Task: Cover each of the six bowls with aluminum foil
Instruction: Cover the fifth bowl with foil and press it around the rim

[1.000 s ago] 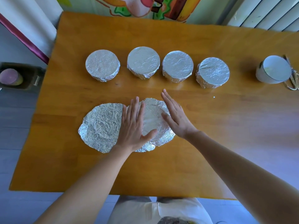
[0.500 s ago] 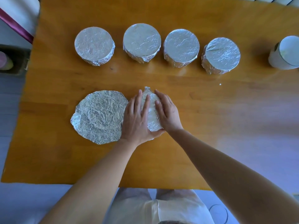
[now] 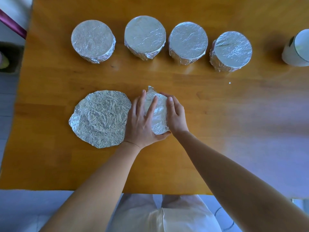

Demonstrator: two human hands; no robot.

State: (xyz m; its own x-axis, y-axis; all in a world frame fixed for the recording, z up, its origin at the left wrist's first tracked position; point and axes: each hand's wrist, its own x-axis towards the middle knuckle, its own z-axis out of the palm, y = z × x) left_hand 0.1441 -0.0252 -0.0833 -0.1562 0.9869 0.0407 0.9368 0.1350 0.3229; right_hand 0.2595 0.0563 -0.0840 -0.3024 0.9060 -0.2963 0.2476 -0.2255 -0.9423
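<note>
Four foil-covered bowls stand in a row at the back of the table: the first, second, third and fourth. In front of them, between my hands, is a fifth bowl with foil folded down around it. My left hand cups its left side, one finger across the top and the thumb round the near edge. My right hand curls round its right side. To the left, a crumpled round foil sheet lies spread wide; what is under it is hidden.
A white cylindrical container stands at the table's right edge. The orange wooden table ends close to my lap at the bottom. A dark box sits on the floor beyond the left edge.
Both hands have closed in from flat on top of the foil to around the bowl's sides, folding the foil's wide rim down. The camera has tilted down and moved closer.
</note>
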